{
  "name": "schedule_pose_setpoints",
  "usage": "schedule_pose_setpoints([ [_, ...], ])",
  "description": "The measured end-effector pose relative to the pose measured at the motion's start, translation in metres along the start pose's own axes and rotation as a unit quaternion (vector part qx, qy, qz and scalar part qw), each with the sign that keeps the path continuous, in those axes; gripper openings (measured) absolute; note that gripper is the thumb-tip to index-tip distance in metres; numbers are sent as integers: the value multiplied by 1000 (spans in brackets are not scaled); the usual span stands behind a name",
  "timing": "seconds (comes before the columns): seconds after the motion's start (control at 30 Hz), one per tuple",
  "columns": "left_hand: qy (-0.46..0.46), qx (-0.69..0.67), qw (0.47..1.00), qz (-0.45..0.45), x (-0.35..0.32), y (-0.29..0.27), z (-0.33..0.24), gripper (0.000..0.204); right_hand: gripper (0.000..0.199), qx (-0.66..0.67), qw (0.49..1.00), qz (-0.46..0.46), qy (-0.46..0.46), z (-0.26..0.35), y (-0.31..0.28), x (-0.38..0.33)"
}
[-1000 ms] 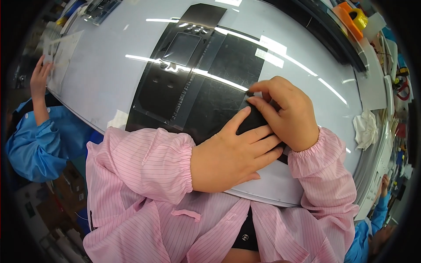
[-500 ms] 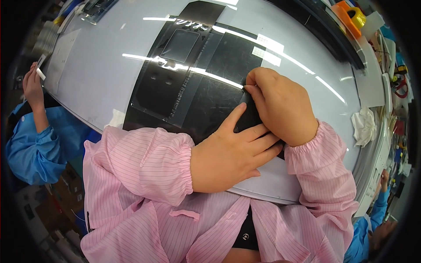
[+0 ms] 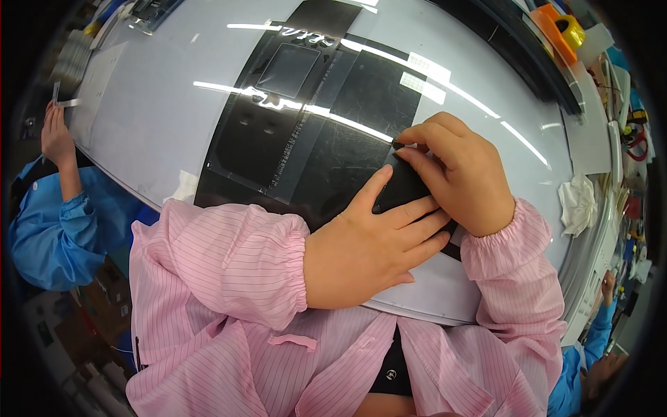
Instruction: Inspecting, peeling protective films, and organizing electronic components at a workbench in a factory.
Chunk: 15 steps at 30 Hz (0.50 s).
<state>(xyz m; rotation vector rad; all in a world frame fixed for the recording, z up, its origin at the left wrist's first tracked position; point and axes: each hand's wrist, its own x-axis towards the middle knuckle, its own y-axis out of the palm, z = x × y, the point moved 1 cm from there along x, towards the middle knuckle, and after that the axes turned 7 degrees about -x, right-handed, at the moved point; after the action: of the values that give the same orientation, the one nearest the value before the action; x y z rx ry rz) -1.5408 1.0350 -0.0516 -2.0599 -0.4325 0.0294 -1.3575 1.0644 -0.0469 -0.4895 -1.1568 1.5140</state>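
A glossy black sheet [image 3: 333, 156] lies on the white table beneath my hands. Its left part carries a clear film strip [image 3: 306, 128] and a rectangular window [image 3: 288, 71]. My left hand [image 3: 379, 243] is spread flat over the sheet's near right part, thumb pointing away from me. Just beyond that thumb, my right hand [image 3: 455, 167] pinches a small black piece [image 3: 397, 144] between thumb and forefinger, at the sheet's right side. Whether this piece is a corner of the sheet or separate, I cannot tell. My right wrist is close to my left fingertips.
Two white labels [image 3: 422, 89] lie at the sheet's far right edge. A long black bar [image 3: 514, 52] crosses the far right, near an orange tape dispenser [image 3: 556, 31]. Crumpled white paper [image 3: 578, 203] sits at the right edge. At left, a co-worker's hand [image 3: 57, 135] holds a small pale strip.
My right hand has shifted slightly right and toward me, its pinch now showing the small black piece. My left hand stays nearly still. The co-worker's strip has turned.
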Motion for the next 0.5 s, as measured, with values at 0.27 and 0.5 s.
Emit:
schedule_pose_setpoints([
  [0.27,0,4,1000,1,-1,4,2,61,14,0,1000,7,11,2,5,-1],
  [0.5,-3,10,1000,8,0,0,-2,59,13,-8,1000,15,-6,0,2,1],
])
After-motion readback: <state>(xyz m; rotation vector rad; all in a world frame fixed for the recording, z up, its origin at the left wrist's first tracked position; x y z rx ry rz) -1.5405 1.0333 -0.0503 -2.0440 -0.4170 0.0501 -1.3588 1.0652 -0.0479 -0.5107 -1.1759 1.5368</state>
